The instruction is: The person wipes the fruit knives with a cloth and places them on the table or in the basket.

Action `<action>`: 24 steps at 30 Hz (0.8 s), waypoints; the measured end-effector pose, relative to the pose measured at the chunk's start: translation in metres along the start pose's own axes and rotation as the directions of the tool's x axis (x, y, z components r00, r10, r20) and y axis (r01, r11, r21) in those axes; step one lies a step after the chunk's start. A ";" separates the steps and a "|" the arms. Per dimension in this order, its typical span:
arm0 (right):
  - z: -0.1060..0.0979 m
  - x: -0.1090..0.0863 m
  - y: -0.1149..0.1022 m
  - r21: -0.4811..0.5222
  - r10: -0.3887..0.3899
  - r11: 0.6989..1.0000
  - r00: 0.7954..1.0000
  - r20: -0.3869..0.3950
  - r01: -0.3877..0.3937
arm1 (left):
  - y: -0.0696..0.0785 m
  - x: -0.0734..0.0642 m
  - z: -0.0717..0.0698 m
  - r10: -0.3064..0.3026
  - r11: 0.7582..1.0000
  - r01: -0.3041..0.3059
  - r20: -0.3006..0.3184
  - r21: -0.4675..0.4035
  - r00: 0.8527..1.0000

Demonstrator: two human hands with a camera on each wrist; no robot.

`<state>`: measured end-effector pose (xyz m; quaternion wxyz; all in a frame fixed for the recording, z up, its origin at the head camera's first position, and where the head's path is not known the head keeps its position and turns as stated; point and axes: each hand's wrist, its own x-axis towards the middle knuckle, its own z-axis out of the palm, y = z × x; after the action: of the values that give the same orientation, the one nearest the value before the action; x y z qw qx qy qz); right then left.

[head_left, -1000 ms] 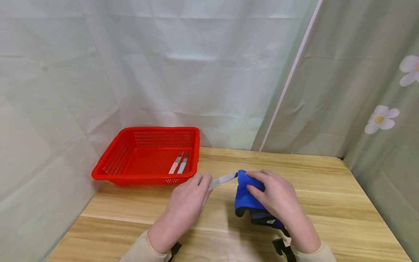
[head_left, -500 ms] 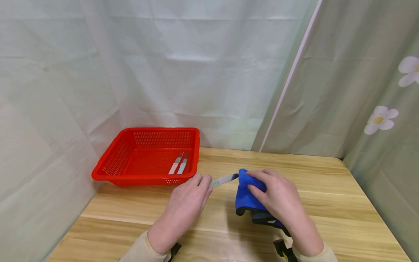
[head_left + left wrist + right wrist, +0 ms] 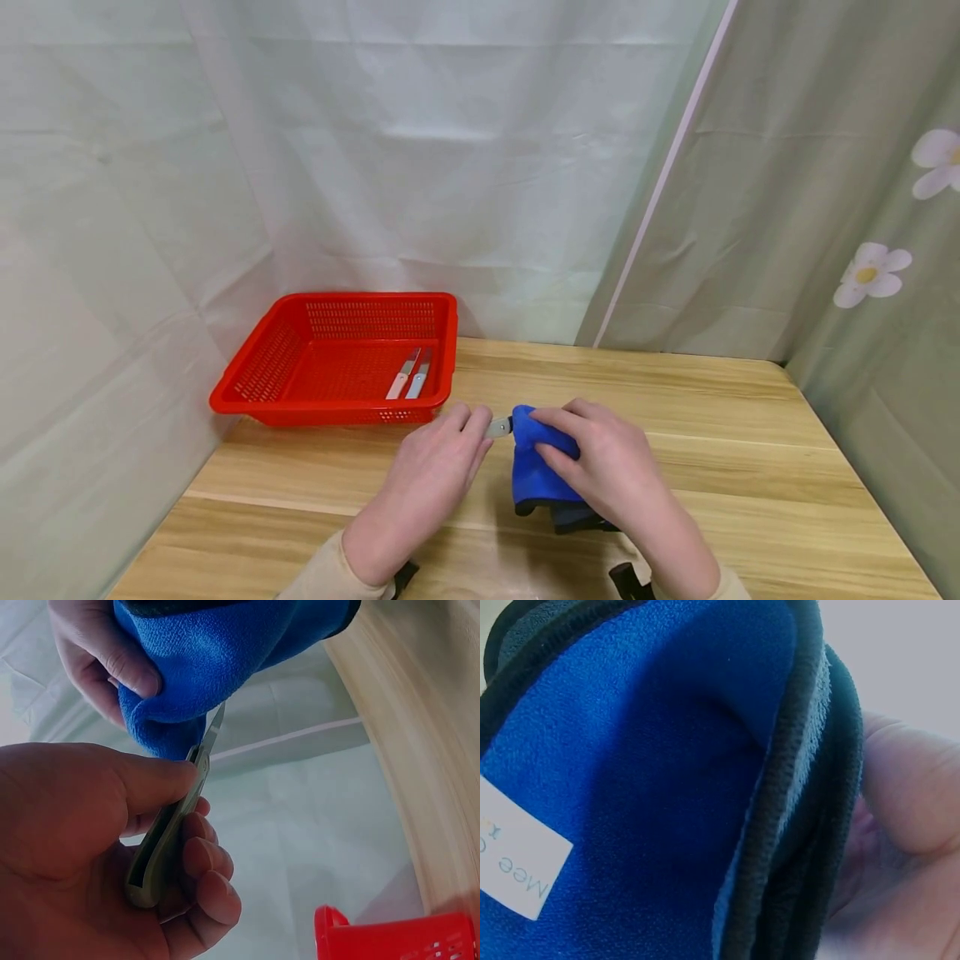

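My left hand [image 3: 438,458] grips the pale grey-green handle of a folding knife [image 3: 169,832], thumb along one side and fingers curled round the other. Its blade [image 3: 215,727] is out and runs up beside the folded cloth. My right hand [image 3: 600,458] pinches a blue cloth [image 3: 540,467] with a dark edging, folded over so its lower end hangs down. In the head view the cloth covers the blade, leaving only the handle end showing. The right wrist view shows the cloth's blue inner face with a white label [image 3: 517,851] and the right thumb behind its layers.
A red plastic basket [image 3: 330,406] stands at the back left of the wooden table [image 3: 720,467]. Inside it lie a pink-handled knife [image 3: 402,377] and a light-blue-handled knife [image 3: 420,377], side by side. Pale curtains [image 3: 450,167] hang behind and at both sides.
My right hand has moved left and slightly toward me with the cloth, sliding it over the blade, which showed bare before. The left hand has barely shifted right and keeps its grip.
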<state>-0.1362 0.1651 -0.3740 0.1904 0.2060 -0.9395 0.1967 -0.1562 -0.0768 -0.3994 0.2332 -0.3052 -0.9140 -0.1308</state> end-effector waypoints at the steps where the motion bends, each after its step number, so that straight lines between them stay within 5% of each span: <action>1: 0.001 0.000 -0.001 -0.001 -0.003 1.000 1.000 0.004 0.003 | 0.000 0.000 0.000 0.000 1.000 0.000 0.003 0.001 1.000; 12: 0.006 0.000 -0.004 0.002 0.004 1.000 0.999 0.041 -0.004 | 0.003 0.000 0.000 -0.019 1.000 0.019 0.079 0.005 0.997; 24: 0.005 0.001 0.002 -0.003 0.018 1.000 1.000 0.017 -0.018 | 0.002 0.001 0.000 -0.018 1.000 0.018 0.074 -0.004 0.997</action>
<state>-0.1400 0.1641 -0.3787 0.1808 0.1990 -0.9432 0.1952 -0.1554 -0.0750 -0.3984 0.1975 -0.3021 -0.9244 -0.1235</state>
